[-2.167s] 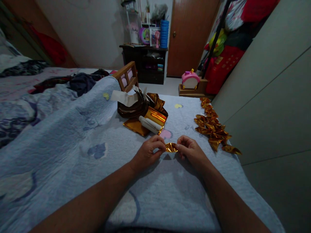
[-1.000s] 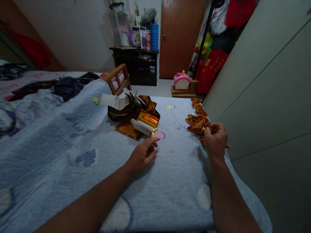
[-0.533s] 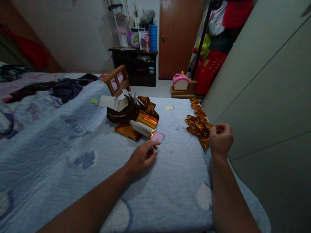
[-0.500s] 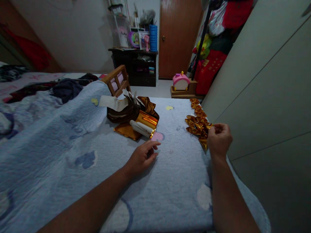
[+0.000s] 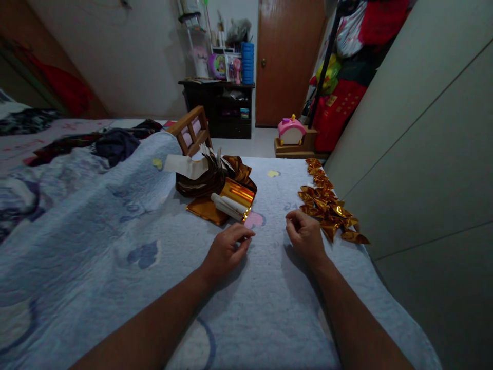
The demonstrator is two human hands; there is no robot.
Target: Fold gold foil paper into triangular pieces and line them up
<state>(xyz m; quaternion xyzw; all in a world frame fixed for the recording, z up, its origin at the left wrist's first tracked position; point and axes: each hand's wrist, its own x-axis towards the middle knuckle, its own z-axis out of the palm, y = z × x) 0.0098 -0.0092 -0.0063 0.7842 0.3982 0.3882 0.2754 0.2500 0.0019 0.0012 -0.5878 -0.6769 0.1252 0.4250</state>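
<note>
My left hand point(image 5: 228, 252) rests on the blue quilt point(image 5: 265, 308), fingers loosely bent, thumb slightly apart from them, with nothing between. Just beyond it lie a flat gold foil sheet point(image 5: 206, 209) and a rolled foil sheet with white backing point(image 5: 231, 207), against a thick stack of foil papers point(image 5: 200, 182). My right hand point(image 5: 307, 237) is over the quilt to the right, fingers curled toward the thumb; nothing shows in them. Nearest to it is a pile of folded gold foil pieces point(image 5: 327, 208) along the bed's right edge.
A pale cabinet point(image 5: 427, 169) stands close along the right side. Beyond the bed's far end are a pink toy point(image 5: 291, 131), a dark shelf unit point(image 5: 217, 110) and a wooden door point(image 5: 288, 61). A small wooden rail point(image 5: 190, 131) rises behind the stack. Clothes point(image 5: 115, 146) lie at left.
The gold foil piece once held between both hands has gone to the pile at right. My right hand has let go and come back left; my left hand's fingers have drawn a little closer together.
</note>
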